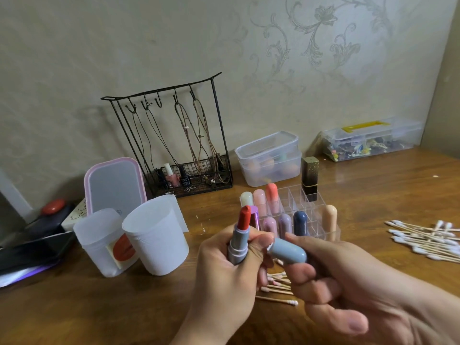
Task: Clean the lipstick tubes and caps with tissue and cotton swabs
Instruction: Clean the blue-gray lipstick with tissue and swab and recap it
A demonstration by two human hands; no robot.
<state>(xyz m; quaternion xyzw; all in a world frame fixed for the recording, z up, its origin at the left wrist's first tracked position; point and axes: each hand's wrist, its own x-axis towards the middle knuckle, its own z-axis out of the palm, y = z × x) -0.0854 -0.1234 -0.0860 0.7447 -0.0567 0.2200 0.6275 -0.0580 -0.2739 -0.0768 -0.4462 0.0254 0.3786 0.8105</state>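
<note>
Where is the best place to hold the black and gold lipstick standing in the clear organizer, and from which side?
Grip the black and gold lipstick by its upper half, coming from above. It stands upright in a back compartment of the clear organizer, whose walls hide its base; only the top stands free, so pinch two flat sides and lift straight up.

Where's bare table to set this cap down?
Bare wood lies right of the clear organizer, between the black lipstick and the clean swab pile. Also front left, below the white cups. Under the hands, used swabs crowd it.
</note>
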